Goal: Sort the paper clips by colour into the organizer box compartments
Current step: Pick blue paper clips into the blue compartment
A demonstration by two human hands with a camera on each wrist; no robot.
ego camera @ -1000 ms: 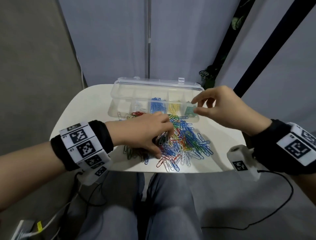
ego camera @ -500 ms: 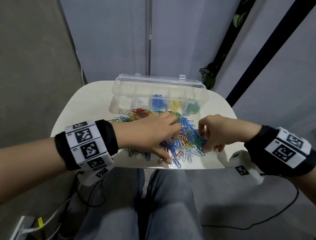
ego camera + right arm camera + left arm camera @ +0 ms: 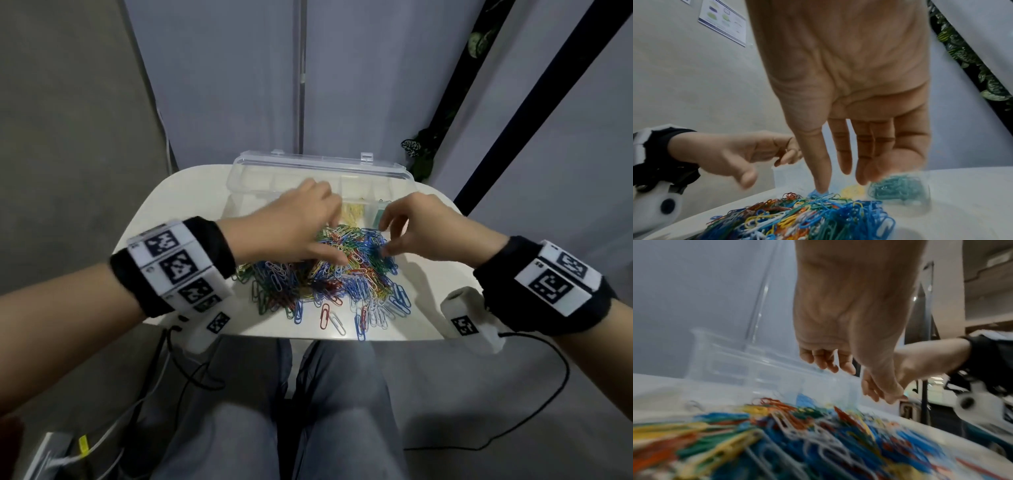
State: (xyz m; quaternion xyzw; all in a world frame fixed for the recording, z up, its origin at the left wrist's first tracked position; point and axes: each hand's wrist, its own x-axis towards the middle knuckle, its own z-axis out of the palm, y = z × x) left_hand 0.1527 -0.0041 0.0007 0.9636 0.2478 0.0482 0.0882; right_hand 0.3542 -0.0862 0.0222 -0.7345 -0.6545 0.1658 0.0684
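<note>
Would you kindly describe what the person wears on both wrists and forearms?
Each bare forearm carries a black wristband topped by white blocks printed with black square markers. A white camera housing hangs below the right wrist, trailing a thin black cable.

A small white bench (image 3: pixel 191 205) with rounded corners carries everything. At its far edge stands a clear organizer box (image 3: pixel 322 171), lid tipped up behind it; yellow clips (image 3: pixel 352 212) lie in one compartment and green clips (image 3: pixel 378 217) in the one just right of it. A loose heap of mixed paper clips (image 3: pixel 329 281) in blue, red, green, yellow and white spreads over the middle of the bench, just near of the box, with a few strays close to the near edge.
</note>
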